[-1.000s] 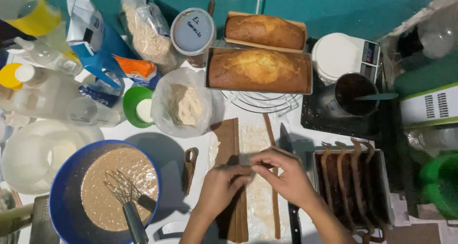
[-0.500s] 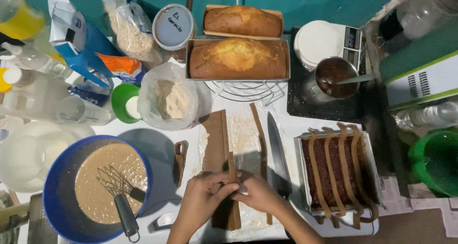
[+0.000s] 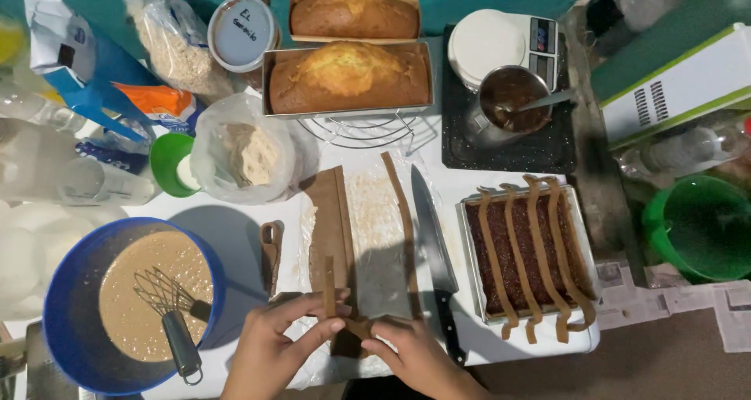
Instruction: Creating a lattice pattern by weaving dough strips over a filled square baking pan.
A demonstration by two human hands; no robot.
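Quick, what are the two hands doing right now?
Left hand: fingers pinched on the near end of a thin brown dough strip.
Right hand: fingers curled, pressing the same strip's near end on the board.

My white table, very full.
On it I see a blue bowl, a knife and a baking tray.

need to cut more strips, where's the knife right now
In the head view the knife lies right of centre, blade pointing away, between the rolled dough sheet and the strip-topped tray.
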